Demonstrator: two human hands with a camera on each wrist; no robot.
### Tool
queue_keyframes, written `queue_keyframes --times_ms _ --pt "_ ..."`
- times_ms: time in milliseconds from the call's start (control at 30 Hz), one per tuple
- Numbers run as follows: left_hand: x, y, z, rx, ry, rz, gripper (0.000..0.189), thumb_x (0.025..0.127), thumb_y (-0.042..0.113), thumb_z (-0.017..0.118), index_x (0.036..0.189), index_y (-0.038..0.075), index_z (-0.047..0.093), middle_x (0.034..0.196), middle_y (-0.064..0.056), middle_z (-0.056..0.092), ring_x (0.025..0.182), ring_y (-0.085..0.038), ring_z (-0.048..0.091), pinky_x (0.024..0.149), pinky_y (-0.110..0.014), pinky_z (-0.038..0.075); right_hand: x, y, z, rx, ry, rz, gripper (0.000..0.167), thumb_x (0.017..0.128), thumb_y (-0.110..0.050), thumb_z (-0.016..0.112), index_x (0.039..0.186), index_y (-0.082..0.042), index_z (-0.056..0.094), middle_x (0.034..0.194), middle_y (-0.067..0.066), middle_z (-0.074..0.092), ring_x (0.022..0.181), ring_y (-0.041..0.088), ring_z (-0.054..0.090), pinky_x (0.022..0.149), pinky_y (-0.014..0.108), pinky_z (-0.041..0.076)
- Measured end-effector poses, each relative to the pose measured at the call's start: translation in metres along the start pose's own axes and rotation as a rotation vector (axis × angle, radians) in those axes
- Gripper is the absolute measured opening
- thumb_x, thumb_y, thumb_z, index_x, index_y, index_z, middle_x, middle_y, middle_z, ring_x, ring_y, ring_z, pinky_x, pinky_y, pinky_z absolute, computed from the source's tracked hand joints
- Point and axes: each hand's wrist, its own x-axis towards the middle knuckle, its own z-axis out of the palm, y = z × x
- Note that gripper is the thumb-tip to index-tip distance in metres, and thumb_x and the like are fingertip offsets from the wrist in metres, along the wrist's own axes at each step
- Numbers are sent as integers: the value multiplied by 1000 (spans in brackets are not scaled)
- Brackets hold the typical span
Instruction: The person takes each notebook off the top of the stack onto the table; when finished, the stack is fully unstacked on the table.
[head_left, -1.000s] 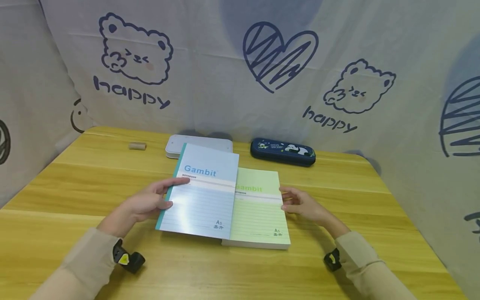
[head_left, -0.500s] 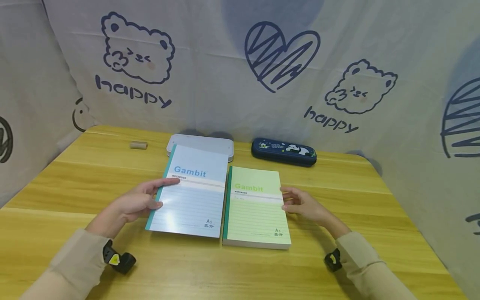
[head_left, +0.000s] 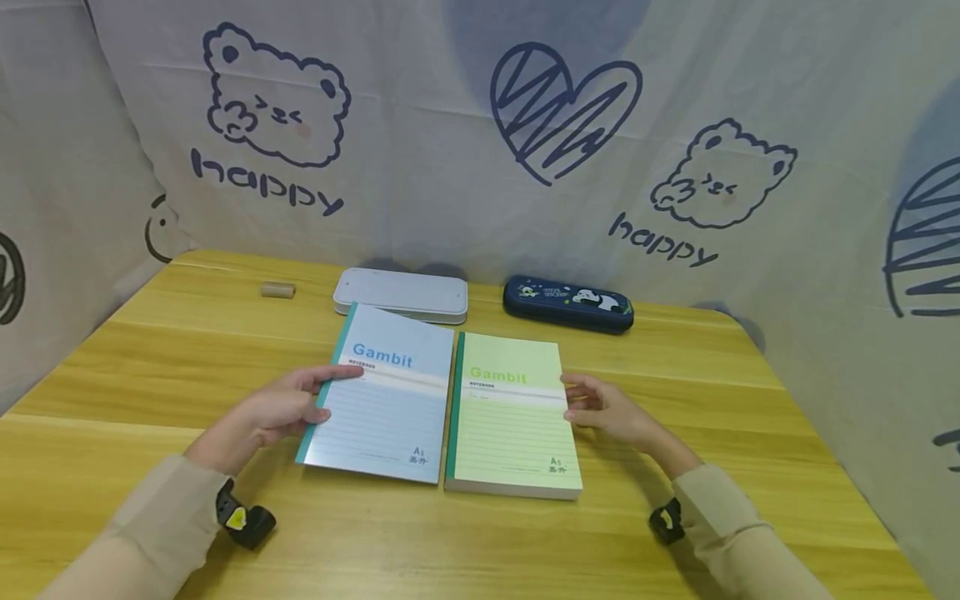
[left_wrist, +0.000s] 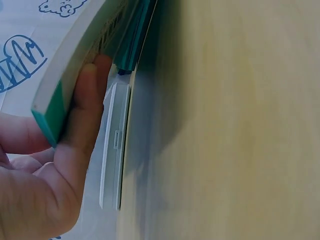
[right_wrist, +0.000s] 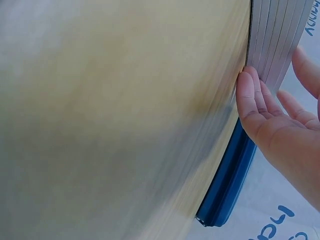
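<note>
My left hand grips a blue "Gambit" notebook by its teal spine side, with fingers and thumb on the cover. In the left wrist view, the notebook's pages stand raised over the table, and a finger reaches beneath them. Close on its right lies a stack topped by a green "Gambit" notebook; the right wrist view shows several layers of page edges. My right hand touches the stack's right side, its fingers fairly straight against the edges and the thumb near the top cover.
Behind the notebooks lie a white tin case and a dark blue panda pencil case. A small tan cylinder lies at the back left of the wooden table. A printed cloth hangs behind.
The blue notebook has moved left off the green stack, uncovering its green spine. It has since come down and toward me, showing more of the white case. The right hand has stayed put.
</note>
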Motion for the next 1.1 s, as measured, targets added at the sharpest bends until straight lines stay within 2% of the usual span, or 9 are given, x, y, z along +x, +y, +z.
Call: queue_keyframes --times_ms 800,967,1100 --pt "8 -2 6 -52 -14 -91 71 76 -21 39 140 -6 13 122 -24 40 91 -24 55 77 -42 48 0 0 0 7 -2 3 55 86 -6 58 132 10 31 119 30 45 105 38 48 81 34 46" --pt "10 -1 6 -5 7 -134 65 79 -21 38 139 -6 17 128 -27 32 91 -25 54 76 -42 47 0 0 1 11 1 7 56 85 -5 58 132 10 31 119 30 45 105 38 48 82 34 46" --pt "11 0 7 71 27 -151 62 80 -21 39 138 -6 21 127 -26 31 89 -25 54 75 -41 48 0 0 1 14 5 12 56 85 -5 59 132 10 31 118 30 45 105 38 48 82 34 46"
